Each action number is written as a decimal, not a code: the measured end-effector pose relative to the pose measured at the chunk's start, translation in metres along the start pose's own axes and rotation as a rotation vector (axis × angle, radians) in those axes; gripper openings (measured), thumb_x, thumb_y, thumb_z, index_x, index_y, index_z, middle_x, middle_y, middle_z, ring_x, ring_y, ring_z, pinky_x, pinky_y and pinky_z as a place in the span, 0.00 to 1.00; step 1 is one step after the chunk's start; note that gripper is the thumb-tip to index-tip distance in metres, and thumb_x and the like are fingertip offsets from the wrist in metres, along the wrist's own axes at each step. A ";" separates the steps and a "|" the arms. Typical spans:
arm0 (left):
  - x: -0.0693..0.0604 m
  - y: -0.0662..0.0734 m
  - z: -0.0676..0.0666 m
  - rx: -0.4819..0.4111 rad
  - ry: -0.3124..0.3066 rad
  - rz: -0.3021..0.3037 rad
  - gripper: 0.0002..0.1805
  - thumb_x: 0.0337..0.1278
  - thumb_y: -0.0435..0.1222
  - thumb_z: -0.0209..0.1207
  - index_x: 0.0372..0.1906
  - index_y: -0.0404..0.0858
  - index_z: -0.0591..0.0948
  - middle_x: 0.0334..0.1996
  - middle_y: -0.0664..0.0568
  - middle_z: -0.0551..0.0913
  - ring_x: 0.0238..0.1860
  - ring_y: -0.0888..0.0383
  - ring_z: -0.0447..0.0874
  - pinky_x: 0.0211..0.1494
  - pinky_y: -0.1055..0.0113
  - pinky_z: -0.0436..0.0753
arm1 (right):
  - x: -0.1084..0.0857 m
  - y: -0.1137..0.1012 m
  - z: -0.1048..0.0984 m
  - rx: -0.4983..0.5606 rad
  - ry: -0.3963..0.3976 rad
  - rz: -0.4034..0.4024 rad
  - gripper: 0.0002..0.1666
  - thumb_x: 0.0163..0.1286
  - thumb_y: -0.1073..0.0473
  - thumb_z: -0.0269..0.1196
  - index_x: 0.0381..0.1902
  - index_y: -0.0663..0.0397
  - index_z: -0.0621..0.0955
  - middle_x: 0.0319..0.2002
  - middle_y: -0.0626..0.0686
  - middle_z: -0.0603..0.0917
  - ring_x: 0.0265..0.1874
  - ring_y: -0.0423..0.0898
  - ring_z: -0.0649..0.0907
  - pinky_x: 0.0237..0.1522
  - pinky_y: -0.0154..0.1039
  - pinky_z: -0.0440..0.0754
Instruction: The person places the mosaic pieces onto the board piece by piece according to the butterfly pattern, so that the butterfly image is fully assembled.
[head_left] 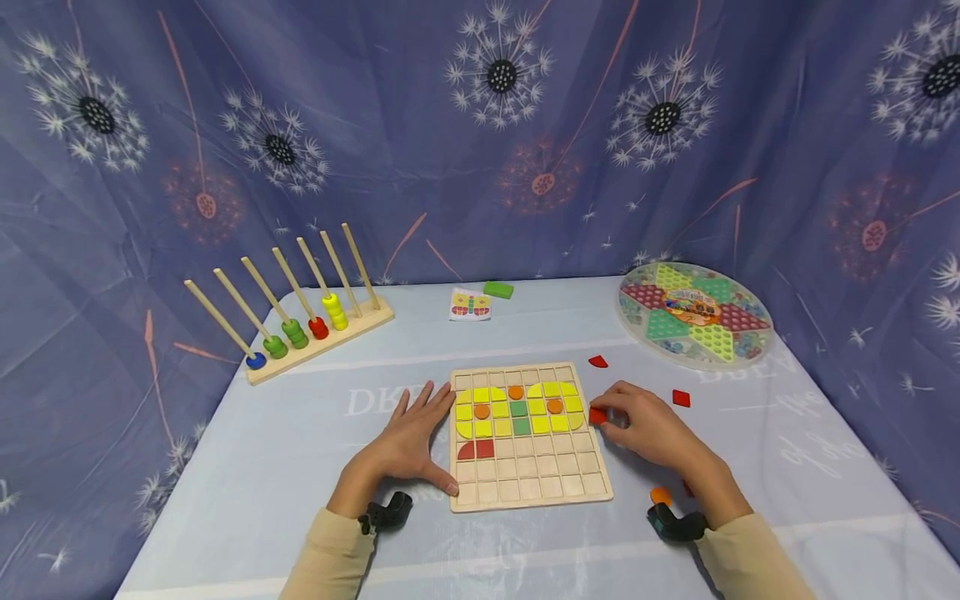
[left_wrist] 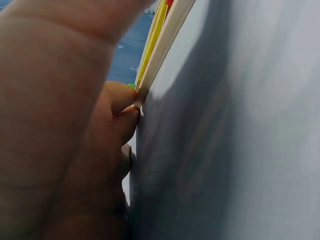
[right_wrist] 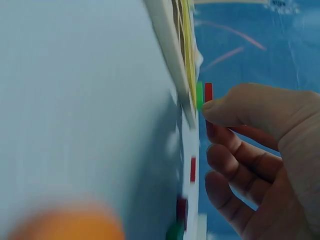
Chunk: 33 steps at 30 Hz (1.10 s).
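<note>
A wooden grid board (head_left: 529, 492) lies on the table, its upper cells filled with yellow, orange and green pieces. Two red pieces (head_left: 485, 448), one of them rounded, sit at the left of a lower row. Against the board's left edge rests my left hand (head_left: 408, 440), fingers spread and thumb near the lower left corner. My right hand (head_left: 651, 423) pinches a red square piece (head_left: 597, 416) between thumb and index finger at the board's right edge. In the right wrist view that piece (right_wrist: 208, 91) is seen edge-on, raised off the table.
Right of the board lie a red fan-shaped piece (head_left: 597, 362), a red square (head_left: 681, 398) and an orange disc (head_left: 660, 496). Behind stand a picture card (head_left: 470, 305), a green block (head_left: 498, 289), a peg stand with rings (head_left: 330, 340) and a round star-patterned game board (head_left: 693, 315).
</note>
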<state>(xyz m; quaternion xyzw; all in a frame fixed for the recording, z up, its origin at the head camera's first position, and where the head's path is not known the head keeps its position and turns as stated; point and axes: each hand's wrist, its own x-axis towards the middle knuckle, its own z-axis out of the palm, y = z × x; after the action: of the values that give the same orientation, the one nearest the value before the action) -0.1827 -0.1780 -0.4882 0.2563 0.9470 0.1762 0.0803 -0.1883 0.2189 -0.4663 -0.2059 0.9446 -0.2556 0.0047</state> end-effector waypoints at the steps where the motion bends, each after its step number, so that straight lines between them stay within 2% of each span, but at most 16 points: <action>1: 0.000 0.000 0.000 -0.002 -0.002 -0.001 0.81 0.08 0.78 0.64 0.77 0.40 0.49 0.76 0.52 0.44 0.75 0.49 0.34 0.72 0.45 0.34 | 0.001 -0.005 0.002 0.006 -0.006 -0.012 0.19 0.57 0.57 0.69 0.49 0.46 0.85 0.39 0.40 0.78 0.34 0.41 0.74 0.34 0.36 0.76; 8: -0.001 -0.001 0.000 -0.004 -0.001 -0.009 0.81 0.08 0.78 0.65 0.77 0.41 0.49 0.77 0.53 0.43 0.75 0.49 0.33 0.72 0.46 0.34 | 0.009 -0.040 0.010 0.048 -0.054 -0.114 0.18 0.57 0.57 0.70 0.47 0.45 0.86 0.40 0.40 0.78 0.36 0.42 0.76 0.38 0.38 0.77; 13: -0.001 -0.001 0.000 -0.007 0.002 -0.002 0.81 0.09 0.77 0.65 0.77 0.40 0.49 0.77 0.52 0.44 0.75 0.49 0.34 0.72 0.46 0.33 | 0.014 -0.059 0.019 0.020 -0.090 -0.140 0.17 0.58 0.56 0.70 0.47 0.43 0.86 0.43 0.39 0.78 0.43 0.39 0.75 0.49 0.41 0.78; 15: 0.000 -0.001 0.000 -0.002 0.002 0.000 0.81 0.09 0.78 0.65 0.77 0.40 0.49 0.77 0.52 0.44 0.75 0.49 0.33 0.72 0.46 0.33 | 0.016 -0.065 0.022 0.020 -0.101 -0.155 0.17 0.58 0.56 0.69 0.47 0.42 0.86 0.43 0.39 0.78 0.44 0.39 0.75 0.51 0.42 0.78; 24: 0.000 0.000 0.000 -0.003 0.002 0.001 0.81 0.09 0.78 0.65 0.77 0.40 0.49 0.76 0.52 0.44 0.75 0.48 0.34 0.72 0.45 0.34 | 0.025 -0.083 0.042 -0.006 -0.110 -0.265 0.15 0.60 0.55 0.67 0.46 0.41 0.86 0.41 0.37 0.78 0.43 0.36 0.75 0.46 0.38 0.78; 33: 0.000 -0.001 0.001 -0.005 0.000 0.005 0.81 0.09 0.78 0.64 0.77 0.40 0.49 0.76 0.52 0.44 0.75 0.49 0.34 0.72 0.46 0.33 | 0.030 -0.092 0.056 0.012 -0.165 -0.333 0.14 0.63 0.54 0.66 0.48 0.43 0.86 0.41 0.38 0.78 0.37 0.37 0.75 0.40 0.33 0.77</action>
<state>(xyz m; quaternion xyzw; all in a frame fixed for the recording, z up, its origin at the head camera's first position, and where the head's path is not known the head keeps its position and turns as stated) -0.1828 -0.1788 -0.4894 0.2585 0.9459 0.1787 0.0805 -0.1736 0.1086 -0.4675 -0.3797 0.8923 -0.2408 0.0409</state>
